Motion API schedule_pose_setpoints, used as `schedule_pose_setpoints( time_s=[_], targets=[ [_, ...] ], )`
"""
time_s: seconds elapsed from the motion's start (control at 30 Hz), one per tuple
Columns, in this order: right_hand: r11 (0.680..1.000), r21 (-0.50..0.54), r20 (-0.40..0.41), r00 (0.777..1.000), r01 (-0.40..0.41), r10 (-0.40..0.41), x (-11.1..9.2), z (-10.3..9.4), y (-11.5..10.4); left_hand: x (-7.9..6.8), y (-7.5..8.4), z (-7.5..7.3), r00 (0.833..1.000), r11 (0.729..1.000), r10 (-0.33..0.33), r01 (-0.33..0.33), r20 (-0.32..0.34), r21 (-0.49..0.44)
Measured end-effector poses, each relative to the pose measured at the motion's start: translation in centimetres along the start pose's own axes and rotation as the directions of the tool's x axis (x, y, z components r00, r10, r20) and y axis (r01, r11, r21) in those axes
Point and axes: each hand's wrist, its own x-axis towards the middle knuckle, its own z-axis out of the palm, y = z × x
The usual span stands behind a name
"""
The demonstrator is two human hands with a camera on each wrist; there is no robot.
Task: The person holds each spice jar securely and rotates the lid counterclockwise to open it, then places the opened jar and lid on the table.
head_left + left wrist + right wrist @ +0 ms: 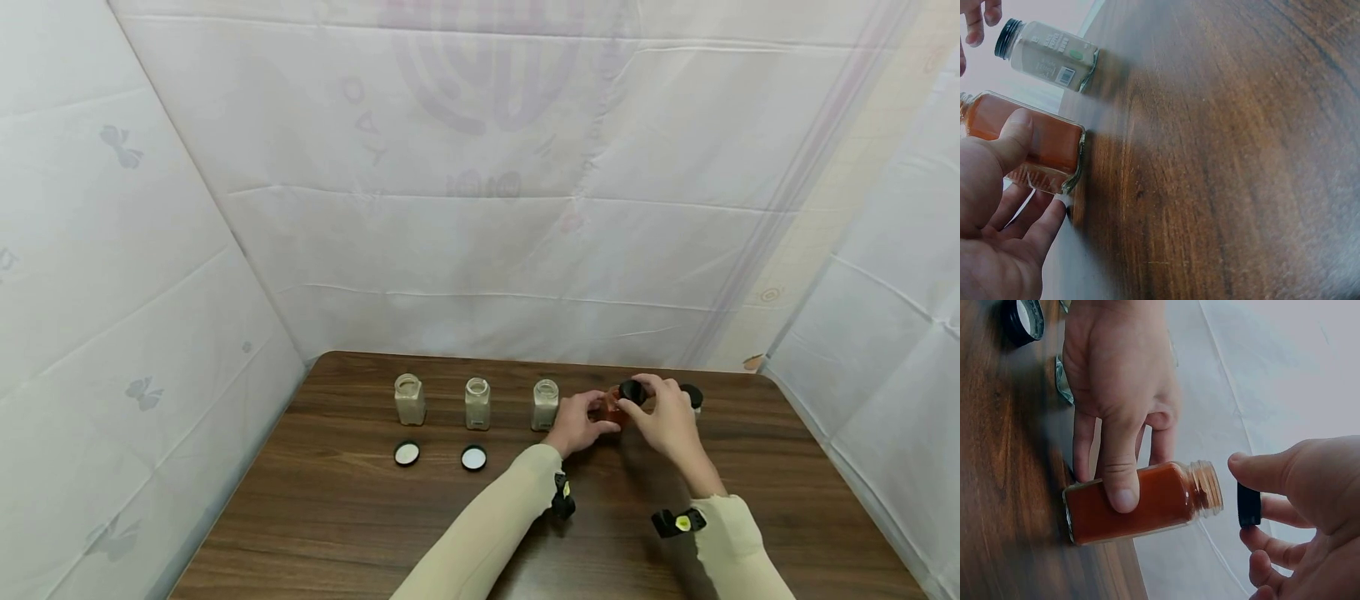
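Note:
My left hand point(576, 427) grips a square glass jar of orange-red powder point(1154, 503) low on its sides, thumb across the near face. The jar stands upright at the tabletop, its threaded mouth bare. Just above that mouth, my right hand point(670, 419) pinches a black screw lid point(1249, 505) between thumb and fingers; a gap shows between lid and jar in the right wrist view. Beside the right hand stands a jar of pale powder with a black lid point(1054, 53), partly hidden by that hand in the head view.
Left of my hands stand three lidless jars of pale powder: a left jar point(410, 402), a middle jar point(477, 406) and a right jar point(545, 407). Two black lids lie in front, white insides up: a left lid point(407, 453) and a right lid point(474, 457). White cloth walls point(480, 250) surround the wooden table point(337, 500).

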Motion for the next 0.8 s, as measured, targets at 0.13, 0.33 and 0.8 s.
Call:
schedule_pose_setpoints(
  time_s=[0.13,0.33,0.8],
  targets=[
    [1.000,0.004,0.004,1.000,0.007,-0.007,-0.20,-0.29,0.24,0.13,-0.15,0.02,1.000,1.000,0.012,-0.012,0.000,0.005],
    [1.000,0.011,0.014,1.000,0.005,-0.005,-0.40,-0.45,0.45,0.20,-0.25,0.12,1.000,1.000,0.006,-0.006,0.001,-0.002],
    [0.999,0.050,0.012,1.000,-0.005,0.005,-0.89,-0.52,0.52,0.16,0.01,0.05,1.000,1.000,0.002,-0.002,-0.010,0.025]
  ],
)
